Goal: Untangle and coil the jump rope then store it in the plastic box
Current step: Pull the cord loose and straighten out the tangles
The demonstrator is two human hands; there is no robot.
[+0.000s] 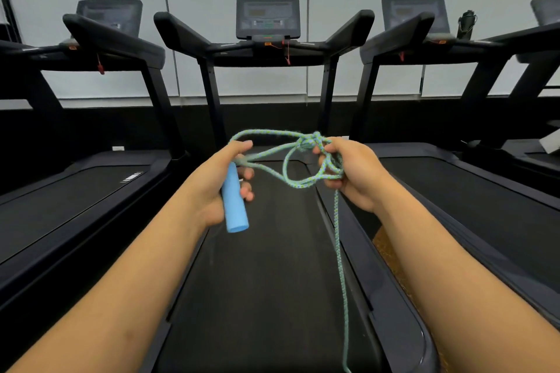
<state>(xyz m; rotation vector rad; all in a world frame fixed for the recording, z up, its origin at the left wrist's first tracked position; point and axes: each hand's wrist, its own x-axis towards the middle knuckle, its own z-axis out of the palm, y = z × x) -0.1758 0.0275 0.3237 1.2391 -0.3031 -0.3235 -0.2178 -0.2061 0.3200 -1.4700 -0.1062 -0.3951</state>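
My left hand [216,182] grips a light blue foam handle [235,201] of the jump rope, the handle pointing down toward me. The teal braided rope [285,172] runs from the handle in loose loops to a knot [312,141] held at the fingertips of my right hand [348,169]. Several loops hang around my right fingers. One strand [339,251] drops from my right hand down to the bottom edge of the view. No plastic box is in view.
I stand over the belt of a black treadmill [260,281], with its console [268,17] straight ahead. Two more treadmills flank it left and right. A dark bottle [466,24] stands on the right treadmill's console shelf. A pale wall is behind.
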